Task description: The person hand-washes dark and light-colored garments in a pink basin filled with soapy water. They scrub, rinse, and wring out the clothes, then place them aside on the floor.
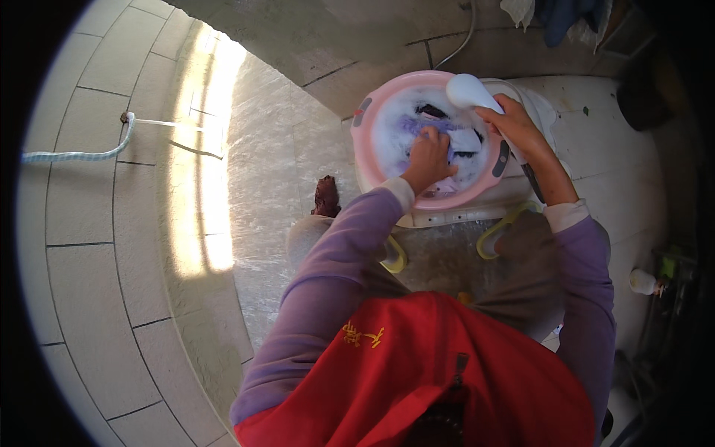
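Observation:
A pink plastic basin [366,148] in front of me holds soapy water with white suds and wet laundry. My left hand [431,155] is down in it, its fingers curled onto a purple cloth [413,124]. Beside that cloth lies a white and black piece of fabric [465,141], partly under the foam. My right hand [516,125] grips the handle of a white shower head [466,91], held over the basin's right rim. Its head hangs above the upper right of the suds. Whether water flows from it, I cannot tell.
The basin rests on a pale plastic base [430,217]. My yellow-edged slippers [494,237] are just below it. A brown object [326,195] is on the wet floor at the left. Farther left, a striped hose or cord [84,156] crosses the tiles. A white bottle [642,281] stands right.

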